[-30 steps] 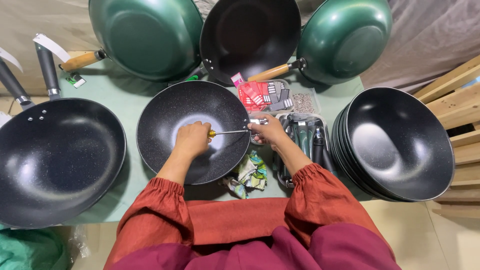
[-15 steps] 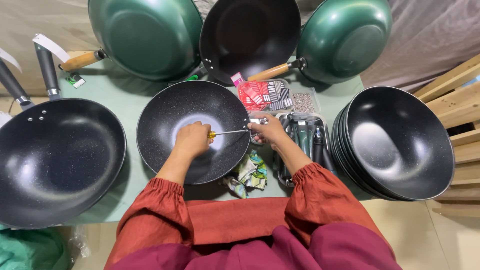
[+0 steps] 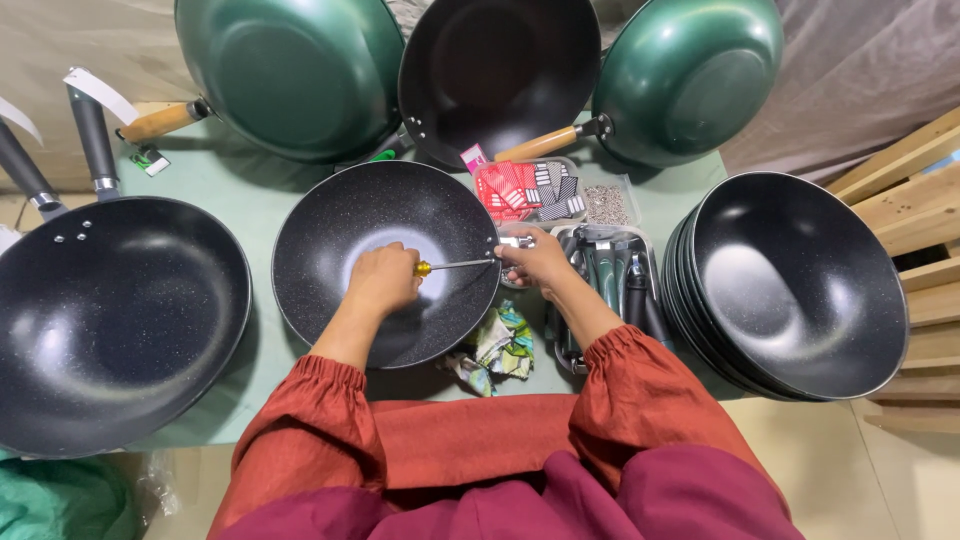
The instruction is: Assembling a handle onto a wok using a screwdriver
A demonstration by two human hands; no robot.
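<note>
- Gripping a screwdriver (image 3: 455, 266) by its yellow handle, the left hand (image 3: 383, 283) has its fingers (image 3: 398, 262) curled fully shut around it, inside the bowl of the black speckled wok (image 3: 330, 235).
- The thin shaft runs level from those fingers to the wok's right rim, where its tip meets a small metal bracket (image 3: 517, 242).
- The right hand (image 3: 538, 262) sits just outside that rim, fingers pinched together on the bracket and steadying it; what lies under the palm is hidden.
- Judged progress: this wok carries no handle, so the fitting appears under way and not finished.
- Just beyond the right hand lies a tray of dark handles (image 3: 620, 285), with a clear box of small screws (image 3: 606, 203) farther off.
- Well to the right stands a nested stack of bare woks (image 3: 800, 285), seemingly awaiting handles.
- Away from the left hand, and across the far edge of the green bench (image 3: 230, 195), rest handled woks (image 3: 110, 320), apparently complete.
</note>
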